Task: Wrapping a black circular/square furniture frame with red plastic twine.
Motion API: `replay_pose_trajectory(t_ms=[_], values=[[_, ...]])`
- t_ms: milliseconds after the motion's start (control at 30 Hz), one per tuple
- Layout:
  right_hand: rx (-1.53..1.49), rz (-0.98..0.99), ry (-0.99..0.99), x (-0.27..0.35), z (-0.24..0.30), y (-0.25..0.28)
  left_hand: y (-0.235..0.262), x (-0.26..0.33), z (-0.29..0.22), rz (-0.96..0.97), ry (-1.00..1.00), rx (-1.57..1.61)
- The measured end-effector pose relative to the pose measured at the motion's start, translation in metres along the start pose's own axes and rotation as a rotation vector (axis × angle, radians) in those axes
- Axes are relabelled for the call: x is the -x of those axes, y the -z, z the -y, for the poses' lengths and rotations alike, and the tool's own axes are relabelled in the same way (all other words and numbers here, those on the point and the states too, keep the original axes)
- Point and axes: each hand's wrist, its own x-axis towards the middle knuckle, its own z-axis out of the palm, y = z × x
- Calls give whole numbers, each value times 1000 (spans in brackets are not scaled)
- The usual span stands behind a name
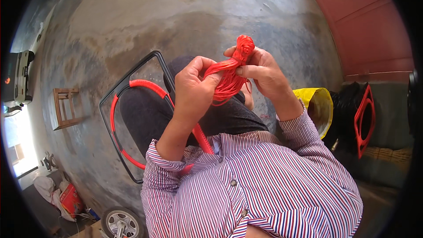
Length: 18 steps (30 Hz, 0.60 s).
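A bundle of thin, shiny red cord [227, 87] hangs above my lap, tied near its top into a looped knob. My left hand [194, 90] is closed on the loose strands at the bundle's left side, thumb and fingers pinching them. On the other side, my right hand [266, 72] grips the bundle near its tied neck, the thumb in front and the fingertips partly hidden behind. Against my left leg leans a black tubular frame [159, 57] with rounded corners. A curved hoop [150, 84], largely wrapped in red, runs within it; my left forearm hides part of it.
At right are a yellow open-topped container [308, 93], a black bundle [344, 108] and a red plastic frame [366, 94] near a red door [365, 31]. A small wooden stool [57, 110] stands left. A wheel [121, 224] and red bag [71, 200] are lower left.
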Motion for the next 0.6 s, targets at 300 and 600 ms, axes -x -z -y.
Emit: replay_pose_trajectory(t_ms=[300, 600], values=[[-472, -141, 22, 0, -2, 5, -10, 7, -10, 185, -431, -301], [-902, 194, 206, 1, 9, 45, -3, -5, 7, 84, -148, -160]])
